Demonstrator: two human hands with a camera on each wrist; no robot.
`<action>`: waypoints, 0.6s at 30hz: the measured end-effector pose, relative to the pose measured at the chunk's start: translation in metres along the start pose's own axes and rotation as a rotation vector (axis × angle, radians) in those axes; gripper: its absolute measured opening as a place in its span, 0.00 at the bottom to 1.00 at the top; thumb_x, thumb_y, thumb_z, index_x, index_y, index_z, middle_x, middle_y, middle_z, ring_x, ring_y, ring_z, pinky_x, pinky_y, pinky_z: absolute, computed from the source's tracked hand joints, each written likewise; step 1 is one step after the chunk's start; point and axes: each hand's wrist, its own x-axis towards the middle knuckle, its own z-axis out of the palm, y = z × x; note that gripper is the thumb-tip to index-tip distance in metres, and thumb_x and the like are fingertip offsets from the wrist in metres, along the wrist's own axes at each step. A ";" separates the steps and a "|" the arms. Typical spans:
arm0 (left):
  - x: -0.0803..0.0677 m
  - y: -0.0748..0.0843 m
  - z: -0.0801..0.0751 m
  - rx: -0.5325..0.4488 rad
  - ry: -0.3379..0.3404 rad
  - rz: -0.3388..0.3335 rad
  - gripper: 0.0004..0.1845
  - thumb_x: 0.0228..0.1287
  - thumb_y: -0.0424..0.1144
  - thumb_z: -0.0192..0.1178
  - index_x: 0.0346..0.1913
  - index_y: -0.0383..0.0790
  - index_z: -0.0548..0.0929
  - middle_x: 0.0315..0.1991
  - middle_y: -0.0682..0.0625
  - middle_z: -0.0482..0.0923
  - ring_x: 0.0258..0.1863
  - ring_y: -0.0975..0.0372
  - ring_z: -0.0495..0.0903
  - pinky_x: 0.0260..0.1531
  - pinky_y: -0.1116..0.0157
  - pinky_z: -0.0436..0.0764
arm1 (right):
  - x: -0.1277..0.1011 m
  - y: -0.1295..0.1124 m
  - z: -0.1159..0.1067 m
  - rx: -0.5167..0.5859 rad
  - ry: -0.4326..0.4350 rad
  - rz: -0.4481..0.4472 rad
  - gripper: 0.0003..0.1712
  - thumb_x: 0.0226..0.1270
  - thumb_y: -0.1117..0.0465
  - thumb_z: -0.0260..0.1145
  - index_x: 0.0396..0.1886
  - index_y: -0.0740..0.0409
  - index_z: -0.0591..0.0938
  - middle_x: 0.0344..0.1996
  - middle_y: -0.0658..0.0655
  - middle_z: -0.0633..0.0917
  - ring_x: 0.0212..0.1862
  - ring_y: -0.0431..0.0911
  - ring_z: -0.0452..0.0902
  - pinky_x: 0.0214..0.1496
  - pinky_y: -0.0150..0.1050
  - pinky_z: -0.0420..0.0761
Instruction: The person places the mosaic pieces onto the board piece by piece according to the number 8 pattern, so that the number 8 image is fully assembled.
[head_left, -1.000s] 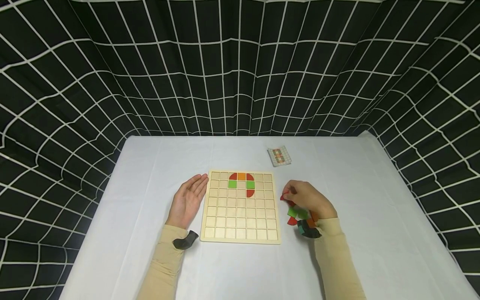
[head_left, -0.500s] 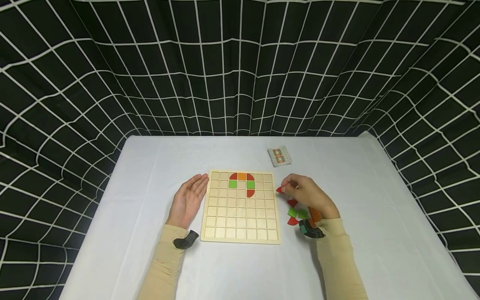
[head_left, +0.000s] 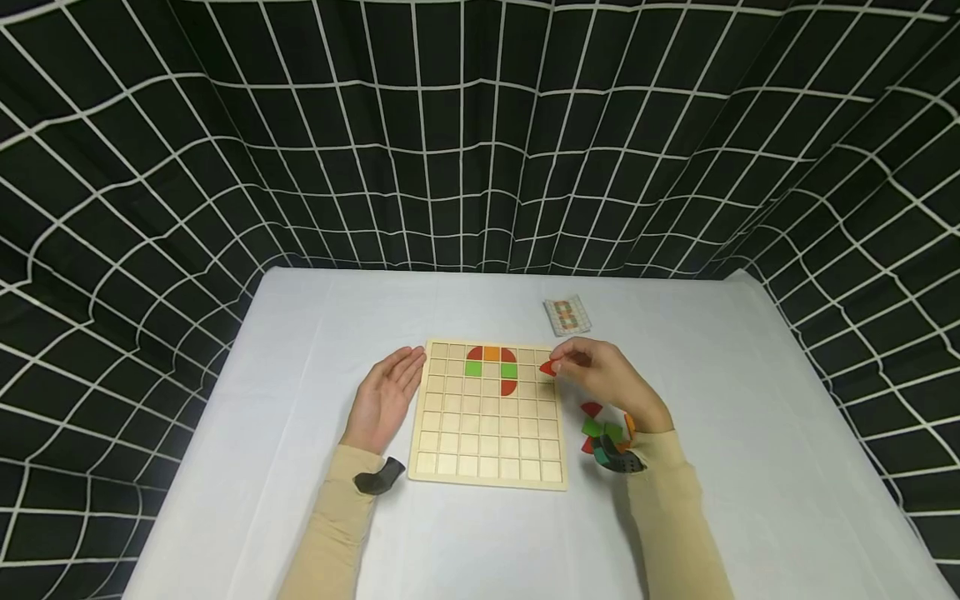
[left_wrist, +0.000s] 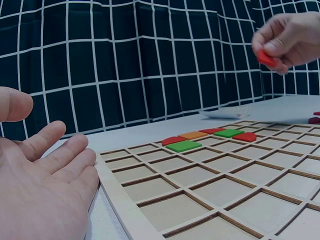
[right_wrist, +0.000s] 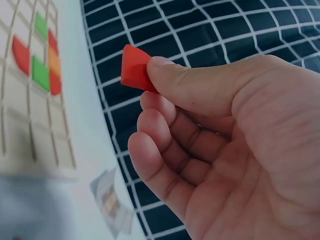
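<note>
Between thumb and fingers, my right hand pinches a red quarter-circle piece, raised over the right edge of the wooden grid board. My left hand lies palm up along the board's left edge, fingers straight and holding nothing. Set in the board's upper cells are several pieces: an orange square with red quarter-circles on both sides, a green square at left, another green square at right, and a red quarter-circle below that one.
Loose pieces lie right of the board, partly under the right wrist: a red quarter-circle, green squares and orange ones. A stack of pattern cards sits beyond the board on the white table. Dark gridded curtains surround the table.
My right hand has lifted the red quarter-circle from the loose pieces and moved it up and left to the board's right edge. The left hand stays put; the head view shifted slightly.
</note>
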 end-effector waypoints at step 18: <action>0.002 0.001 0.001 -0.026 0.014 -0.005 0.29 0.85 0.44 0.34 0.77 0.28 0.47 0.81 0.36 0.48 0.82 0.51 0.50 0.84 0.62 0.53 | 0.030 -0.039 0.026 0.087 -0.010 -0.104 0.10 0.74 0.63 0.64 0.50 0.59 0.85 0.47 0.60 0.88 0.47 0.54 0.83 0.48 0.37 0.84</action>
